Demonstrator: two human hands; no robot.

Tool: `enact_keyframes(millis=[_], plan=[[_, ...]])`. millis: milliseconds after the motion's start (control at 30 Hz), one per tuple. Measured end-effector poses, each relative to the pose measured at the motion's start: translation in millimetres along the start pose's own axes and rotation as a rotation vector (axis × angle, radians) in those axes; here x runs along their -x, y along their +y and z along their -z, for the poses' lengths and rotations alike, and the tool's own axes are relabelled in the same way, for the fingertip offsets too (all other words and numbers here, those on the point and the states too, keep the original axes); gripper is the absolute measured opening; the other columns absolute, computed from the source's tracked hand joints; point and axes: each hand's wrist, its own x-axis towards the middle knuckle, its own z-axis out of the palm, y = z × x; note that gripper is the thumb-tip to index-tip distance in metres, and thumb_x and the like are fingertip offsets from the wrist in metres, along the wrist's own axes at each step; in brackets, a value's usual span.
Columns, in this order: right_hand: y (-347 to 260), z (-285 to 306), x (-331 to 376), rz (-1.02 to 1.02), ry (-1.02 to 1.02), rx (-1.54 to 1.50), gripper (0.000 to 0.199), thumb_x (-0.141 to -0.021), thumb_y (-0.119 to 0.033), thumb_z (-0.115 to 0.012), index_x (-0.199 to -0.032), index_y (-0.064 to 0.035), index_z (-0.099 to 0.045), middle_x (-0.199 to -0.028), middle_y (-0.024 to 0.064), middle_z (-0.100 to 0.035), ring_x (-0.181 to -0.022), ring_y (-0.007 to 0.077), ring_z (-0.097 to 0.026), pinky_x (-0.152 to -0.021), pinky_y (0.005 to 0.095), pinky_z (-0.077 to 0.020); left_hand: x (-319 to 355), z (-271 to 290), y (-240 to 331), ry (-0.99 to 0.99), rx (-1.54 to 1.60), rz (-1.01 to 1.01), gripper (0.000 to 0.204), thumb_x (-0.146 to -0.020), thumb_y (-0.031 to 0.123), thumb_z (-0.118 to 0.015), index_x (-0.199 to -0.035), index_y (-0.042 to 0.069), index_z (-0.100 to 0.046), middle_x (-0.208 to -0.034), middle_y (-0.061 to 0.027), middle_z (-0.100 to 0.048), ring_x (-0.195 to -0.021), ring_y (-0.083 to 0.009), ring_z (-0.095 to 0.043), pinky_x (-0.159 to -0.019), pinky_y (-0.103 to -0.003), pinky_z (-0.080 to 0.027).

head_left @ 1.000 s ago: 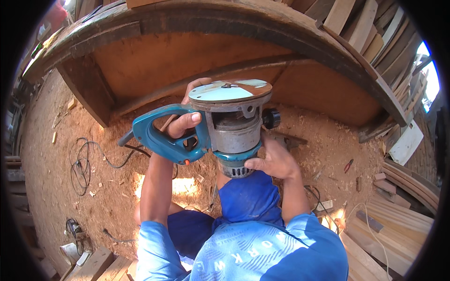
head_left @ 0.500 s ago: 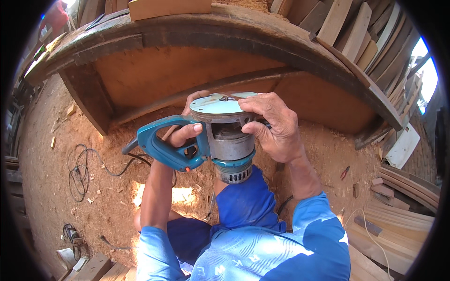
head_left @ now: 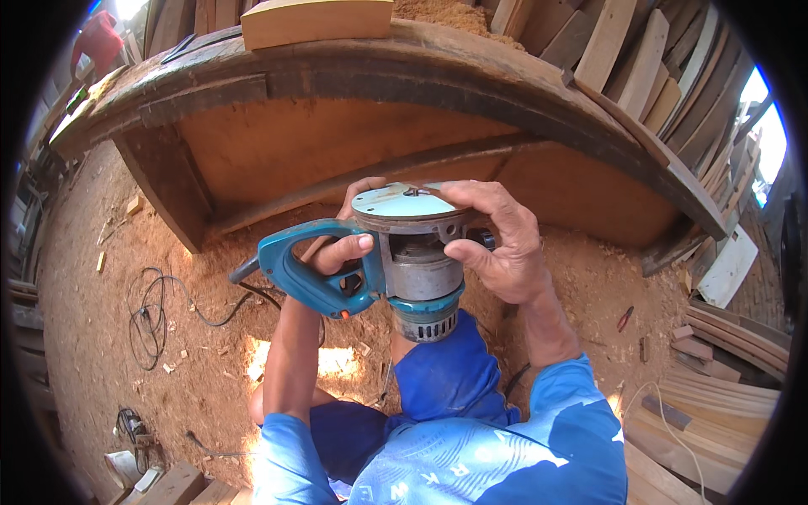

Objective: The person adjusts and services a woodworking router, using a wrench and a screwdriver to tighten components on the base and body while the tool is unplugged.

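I hold a teal and grey electric router [head_left: 404,261] upside down in front of me, its round pale base plate facing up. My left hand [head_left: 341,248] grips the teal loop handle, thumb over the top. My right hand [head_left: 497,244] is wrapped over the right side of the base plate and the grey motor body, fingers curled on the plate's edge. My knees in blue trousers are under the tool.
A heavy wooden workbench [head_left: 404,93] arches ahead, with a wooden block [head_left: 316,21] on top. Sawdust covers the ground [head_left: 109,353]. A black cable [head_left: 156,316] coils at the left. Planks [head_left: 724,396] are stacked at the right, more boards [head_left: 648,59] lean behind.
My right hand has come up from below the tool onto the base plate and motor body. The router has been lifted slightly and stays in my left hand.
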Motion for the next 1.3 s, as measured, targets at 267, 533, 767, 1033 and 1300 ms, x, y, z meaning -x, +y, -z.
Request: enact_keyframes(millis=[267,533,767,1033,1300], plan=[[16.9,24.8,-12.4,-0.116,-0.059,-0.122,0.023,-0.094,-0.021,-0.073,-0.106,-0.0009,-0.074,-0.115,0.0172,-0.069,-0.106,0.0271,-0.067,-0.088,0.0370,-0.0542,-6.1,5.3,-7.1,-0.057,0.024,-0.014,0.110,-0.070,0.055,-0.074,-0.152,0.000,-0.027,-0.148,-0.0288,-0.042,-0.144,-0.0422,-0.036,-0.118,-0.055,-0.027],[34.8,19.2,-20.3,-0.167,-0.089,-0.208,0.016,-0.092,-0.015,-0.074,-0.097,0.0001,-0.074,-0.099,0.0125,-0.072,-0.098,0.0230,-0.067,-0.085,0.0350,-0.0541,-7.5,3.2,-12.8,0.042,0.125,0.013,0.108,-0.066,0.050,-0.077,-0.151,0.000,-0.034,-0.147,-0.0272,-0.045,-0.139,-0.0426,-0.047,-0.119,-0.055,-0.036],[38.0,17.0,-14.9,-0.171,-0.051,-0.185,0.024,-0.094,-0.025,-0.073,-0.098,-0.0009,-0.074,-0.101,0.0121,-0.072,-0.097,0.0217,-0.067,-0.085,0.0337,-0.0533,-12.6,-2.1,-10.6,-0.011,0.147,0.049,0.114,-0.066,0.053,-0.076,-0.154,0.003,-0.024,-0.149,-0.0282,-0.041,-0.142,-0.0434,-0.040,-0.119,-0.056,-0.031],[11.9,-0.1,-15.8,0.196,-0.126,0.275,0.042,-0.085,-0.021,-0.078,-0.122,-0.0048,-0.068,-0.113,0.0125,-0.071,-0.103,0.0332,-0.066,-0.089,0.0438,-0.0509,-10.3,-5.1,-6.1,-0.007,0.195,0.047,0.107,-0.069,0.048,-0.076,-0.153,0.003,-0.026,-0.149,-0.0263,-0.042,-0.142,-0.0402,-0.041,-0.120,-0.053,-0.030],[21.1,-11.7,-3.2,0.167,-0.082,0.274,0.044,-0.080,-0.015,-0.079,-0.121,-0.0042,-0.067,-0.113,0.0148,-0.070,-0.102,0.0333,-0.066,-0.088,0.0442,-0.0514,-6.6,0.3,-9.2,0.023,0.123,0.077,0.103,-0.072,0.047,-0.075,-0.152,0.002,-0.027,-0.147,-0.0251,-0.045,-0.141,-0.0371,-0.041,-0.119,-0.050,-0.029]])
